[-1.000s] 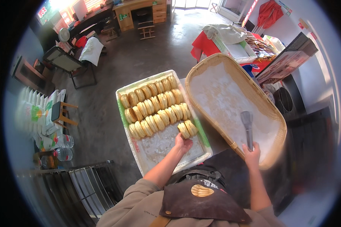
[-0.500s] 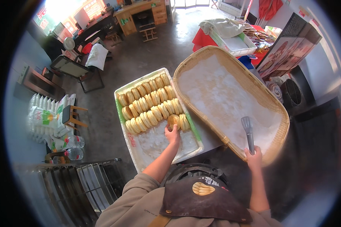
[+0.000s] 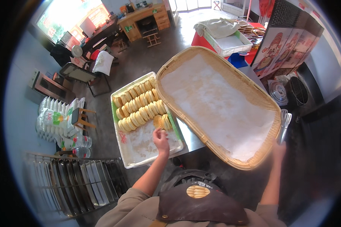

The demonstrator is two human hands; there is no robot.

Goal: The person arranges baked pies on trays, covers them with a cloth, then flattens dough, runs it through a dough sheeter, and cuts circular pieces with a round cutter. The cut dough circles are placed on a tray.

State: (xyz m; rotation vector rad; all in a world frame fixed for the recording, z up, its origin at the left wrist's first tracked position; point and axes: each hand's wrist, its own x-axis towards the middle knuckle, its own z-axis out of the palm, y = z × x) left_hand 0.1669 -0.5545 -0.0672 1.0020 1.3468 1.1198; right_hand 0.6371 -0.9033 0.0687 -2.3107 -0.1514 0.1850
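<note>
My left hand (image 3: 161, 142) is just below a round flat bread (image 3: 158, 121) that faces me at the front of the rows. Its fingers are slightly apart, and it appears to hold nothing. Several rows of pale golden flat breads (image 3: 141, 100) stand on edge in a white and green tray (image 3: 127, 160), whose near part has a whitish, crumb-dusted bottom. My right hand (image 3: 279, 149), somewhat blurred, grips metal tongs (image 3: 285, 123) with slotted ends pointing up. They are by the right rim of a big woven bamboo basket (image 3: 216, 142), lined with a white floury layer.
A metal table (image 3: 189, 136) bears the tray and basket. Left are a rack of baking trays (image 3: 79, 181), stacked white sacks (image 3: 51, 117), water bottles (image 3: 82, 142) and a small stool (image 3: 79, 118). Beyond the basket are a white crate (image 3: 231, 44) and a folding screen (image 3: 282, 49).
My right hand has carried the tongs from over the basket to its right rim. My left hand has drawn back slightly from the front bread. The whole view has shifted.
</note>
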